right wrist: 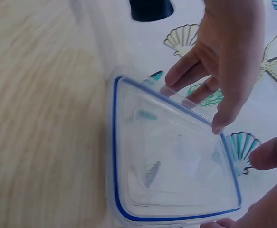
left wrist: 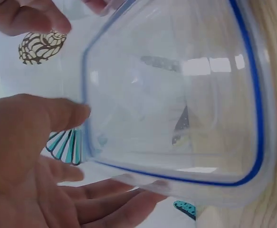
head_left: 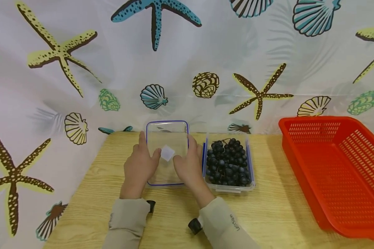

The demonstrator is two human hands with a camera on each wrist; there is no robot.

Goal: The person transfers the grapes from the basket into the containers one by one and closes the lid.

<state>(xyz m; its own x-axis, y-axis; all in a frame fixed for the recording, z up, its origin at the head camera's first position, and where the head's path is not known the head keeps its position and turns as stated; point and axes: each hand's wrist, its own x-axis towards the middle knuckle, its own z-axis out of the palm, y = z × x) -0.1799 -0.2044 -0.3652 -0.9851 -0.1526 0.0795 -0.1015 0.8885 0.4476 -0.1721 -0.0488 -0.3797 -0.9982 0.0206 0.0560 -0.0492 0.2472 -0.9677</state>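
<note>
A clear plastic lid [head_left: 162, 178] with a blue seal round its rim is held tilted between my two hands over the table. My left hand [head_left: 139, 165] grips its left side; in the left wrist view the thumb [left wrist: 71, 115] lies at the rim and the fingers are along the outer side. From the opposite side my right hand [head_left: 188, 166] holds the lid, its thumb [right wrist: 270, 152] showing in the right wrist view. A white square patch shows through the lid between the thumbs. Beside my right hand stands a clear container [head_left: 250, 174] filled with dark grapes [head_left: 227, 162].
At the right of the wooden table [head_left: 90, 197] sits a large red plastic basket [head_left: 302, 180] with slotted walls. Behind the table hangs a white cloth [head_left: 187, 58] printed with starfish and shells. A blue edge [head_left: 203, 157] runs along the grape container's left side.
</note>
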